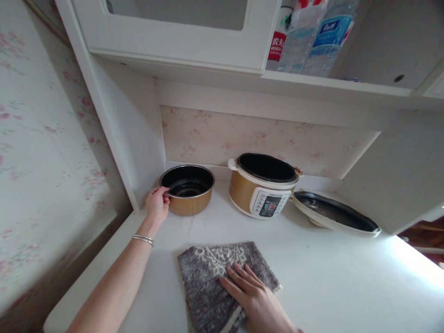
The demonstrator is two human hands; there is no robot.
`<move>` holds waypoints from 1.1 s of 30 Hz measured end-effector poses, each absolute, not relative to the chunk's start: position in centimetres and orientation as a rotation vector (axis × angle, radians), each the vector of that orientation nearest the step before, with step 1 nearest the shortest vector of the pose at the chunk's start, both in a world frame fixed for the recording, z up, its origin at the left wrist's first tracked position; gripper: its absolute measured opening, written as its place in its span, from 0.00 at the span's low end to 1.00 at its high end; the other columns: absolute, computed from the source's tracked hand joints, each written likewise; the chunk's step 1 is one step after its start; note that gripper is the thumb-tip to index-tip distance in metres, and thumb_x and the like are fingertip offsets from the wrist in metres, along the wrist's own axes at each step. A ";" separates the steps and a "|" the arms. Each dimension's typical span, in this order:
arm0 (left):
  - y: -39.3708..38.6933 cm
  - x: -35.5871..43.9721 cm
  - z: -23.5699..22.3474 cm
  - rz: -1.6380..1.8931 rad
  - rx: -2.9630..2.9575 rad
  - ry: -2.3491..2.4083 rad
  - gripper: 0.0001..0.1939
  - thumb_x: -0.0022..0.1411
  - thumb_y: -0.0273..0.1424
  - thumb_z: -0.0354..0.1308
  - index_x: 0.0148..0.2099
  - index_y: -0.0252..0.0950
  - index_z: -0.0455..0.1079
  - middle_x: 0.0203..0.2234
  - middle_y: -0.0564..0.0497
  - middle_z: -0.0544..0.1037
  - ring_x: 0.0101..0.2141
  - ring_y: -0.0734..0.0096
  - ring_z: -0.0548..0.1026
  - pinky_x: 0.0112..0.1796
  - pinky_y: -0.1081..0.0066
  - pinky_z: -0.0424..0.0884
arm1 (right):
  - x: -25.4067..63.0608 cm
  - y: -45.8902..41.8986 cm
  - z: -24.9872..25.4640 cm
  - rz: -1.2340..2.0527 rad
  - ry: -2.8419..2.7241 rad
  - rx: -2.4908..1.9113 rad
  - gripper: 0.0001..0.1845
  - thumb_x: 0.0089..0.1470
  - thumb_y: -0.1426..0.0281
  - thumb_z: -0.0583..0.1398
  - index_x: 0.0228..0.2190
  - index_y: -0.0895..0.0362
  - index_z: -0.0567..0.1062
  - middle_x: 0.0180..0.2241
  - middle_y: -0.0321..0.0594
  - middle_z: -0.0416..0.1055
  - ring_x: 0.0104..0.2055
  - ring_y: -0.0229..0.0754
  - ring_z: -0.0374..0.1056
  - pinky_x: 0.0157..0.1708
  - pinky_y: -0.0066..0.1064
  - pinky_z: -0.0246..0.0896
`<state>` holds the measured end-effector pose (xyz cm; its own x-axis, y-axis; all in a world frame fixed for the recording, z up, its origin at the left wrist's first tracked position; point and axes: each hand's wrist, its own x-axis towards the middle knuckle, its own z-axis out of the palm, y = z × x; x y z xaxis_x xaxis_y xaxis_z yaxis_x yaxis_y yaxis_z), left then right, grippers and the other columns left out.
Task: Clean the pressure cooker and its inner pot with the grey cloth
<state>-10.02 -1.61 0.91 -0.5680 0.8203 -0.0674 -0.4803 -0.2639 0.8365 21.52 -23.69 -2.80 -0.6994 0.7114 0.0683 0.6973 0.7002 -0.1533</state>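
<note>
My left hand (158, 205) pinches the near left rim of a round inner pot (189, 206), gold outside and black inside, which stands on the white counter. Flat on a folded grey cloth (204, 296) with a cream pattern lies my right hand (253, 296), fingers stretched out. To the right of the pot is a gold and white electric cooker (243, 189), its top uncovered and a control panel on its front. Beside the cooker rests its lid (336, 215), dark inner side facing up.
The white counter (329, 277) runs under everything. A cabinet side panel (135, 125) rises close left of the pot. Overhead is a cupboard door (180, 39), with several plastic bottles (329, 34) on the open shelf beside it. Floral wallpaper (239, 138) covers the back.
</note>
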 end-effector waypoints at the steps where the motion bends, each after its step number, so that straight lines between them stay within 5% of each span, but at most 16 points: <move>1: -1.8 -10.0 0.8 1.927 0.501 1.081 0.13 0.37 0.26 0.64 0.26 0.35 0.63 0.12 0.63 0.64 0.14 0.85 0.60 0.15 0.81 0.51 | 21.8 -23.2 -1.9 0.271 -2.811 -1.209 0.47 0.38 0.80 0.54 0.62 0.50 0.57 0.63 0.42 0.54 0.64 0.54 0.50 0.59 0.52 0.53; 4: -2.3 -9.9 0.5 1.916 0.547 1.053 0.13 0.40 0.29 0.66 0.28 0.35 0.64 0.13 0.62 0.66 0.14 0.84 0.61 0.16 0.81 0.54 | 22.7 -21.6 0.2 0.420 -2.875 -1.234 0.51 0.33 0.83 0.51 0.62 0.48 0.57 0.64 0.39 0.52 0.66 0.50 0.46 0.62 0.51 0.48; 10: -3.2 -10.4 0.1 1.847 0.684 1.059 0.16 0.42 0.33 0.67 0.29 0.37 0.62 0.14 0.60 0.69 0.13 0.80 0.64 0.15 0.78 0.56 | 23.8 -18.7 -1.0 0.206 -2.900 -1.008 0.33 0.53 0.81 0.50 0.58 0.47 0.64 0.62 0.39 0.58 0.64 0.45 0.53 0.62 0.46 0.49; 14: -3.5 -10.5 0.1 1.835 0.718 1.054 0.17 0.44 0.34 0.66 0.30 0.37 0.60 0.15 0.60 0.69 0.13 0.80 0.63 0.15 0.78 0.56 | 24.0 -17.9 -2.6 0.236 -2.863 -0.937 0.34 0.52 0.80 0.52 0.61 0.51 0.61 0.60 0.42 0.60 0.63 0.46 0.54 0.62 0.46 0.50; 18: -3.6 -10.4 0.1 1.842 0.714 1.056 0.17 0.44 0.35 0.66 0.30 0.38 0.60 0.15 0.60 0.69 0.13 0.80 0.63 0.15 0.78 0.56 | 23.5 -16.8 -1.5 0.489 -2.681 -1.037 0.38 0.47 0.79 0.56 0.60 0.51 0.61 0.59 0.44 0.63 0.59 0.47 0.62 0.58 0.40 0.58; 27: -3.6 -10.5 0.0 1.838 0.707 1.041 0.18 0.45 0.35 0.67 0.34 0.38 0.61 0.16 0.59 0.71 0.14 0.79 0.66 0.16 0.78 0.58 | 19.1 -9.0 9.7 1.162 -1.742 -1.278 0.24 0.54 0.68 0.55 0.53 0.53 0.70 0.44 0.41 0.76 0.42 0.44 0.74 0.44 0.35 0.69; 30: -3.4 -10.5 0.0 1.835 0.679 1.041 0.19 0.45 0.35 0.67 0.33 0.38 0.60 0.15 0.60 0.70 0.13 0.80 0.64 0.16 0.79 0.56 | 16.7 -5.8 14.2 0.998 -1.754 -1.184 0.25 0.55 0.69 0.53 0.55 0.56 0.66 0.46 0.43 0.75 0.42 0.45 0.73 0.40 0.36 0.69; 33: -3.3 -10.5 0.0 1.832 0.676 1.038 0.19 0.45 0.35 0.67 0.32 0.38 0.59 0.15 0.60 0.69 0.12 0.80 0.63 0.15 0.79 0.55 | 14.3 -2.7 17.7 0.545 -1.870 -1.102 0.27 0.57 0.72 0.50 0.58 0.57 0.62 0.50 0.42 0.71 0.50 0.45 0.69 0.47 0.39 0.65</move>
